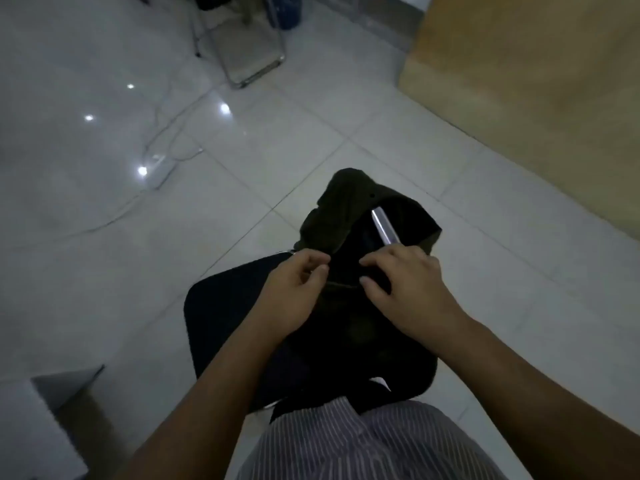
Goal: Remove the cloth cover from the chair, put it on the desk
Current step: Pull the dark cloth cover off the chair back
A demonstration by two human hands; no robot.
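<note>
A black chair point(221, 317) stands below me on the tiled floor, seen from above. A dark olive cloth cover point(341, 206) is bunched over the top of its backrest, and a shiny metal frame tube point(384, 226) shows through beside it. My left hand point(294, 292) pinches the cover's edge near the backrest. My right hand point(405, 289) grips the dark cloth just to the right of it. Both hands are close together over the chair. The wooden desk point(540, 88) fills the upper right.
Another metal-framed chair point(249, 60) stands at the top centre, next to a blue bin point(287, 12). White cables and a power strip point(159, 168) lie on the floor at left. A grey box point(38, 420) sits at the lower left.
</note>
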